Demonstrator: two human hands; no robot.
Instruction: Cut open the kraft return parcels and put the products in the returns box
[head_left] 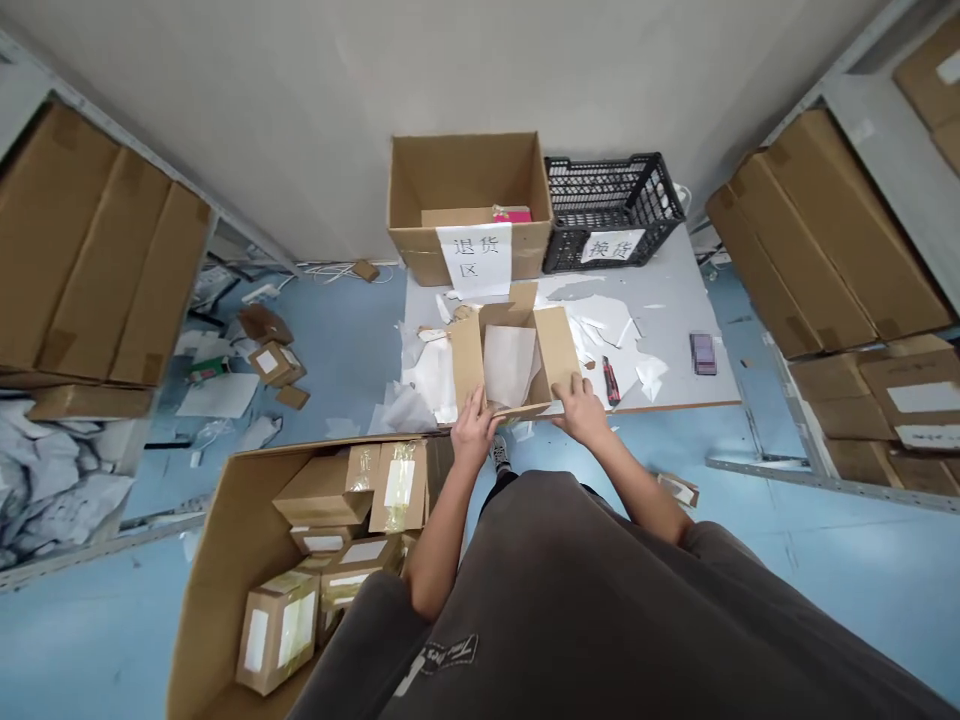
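Observation:
A small open cardboard box (556,345) stands at the table's near edge with its flaps spread outward. Sheets of thin white paper (510,362) lie inside it and hide its bottom. My left hand (474,430) grips the near left corner of the box, fingers over the rim. On the opposite side, my right hand (581,408) holds the right flap near its front corner. A red and black utility knife (611,381) lies right of the box, apart from my right hand.
Behind stand a large open carton (420,240) with a paper sign and a black plastic crate (604,215). Torn paper (606,315) litters the white table (694,290). A big carton (214,560) of taped parcels is at lower left. Shelves with boxes flank both sides.

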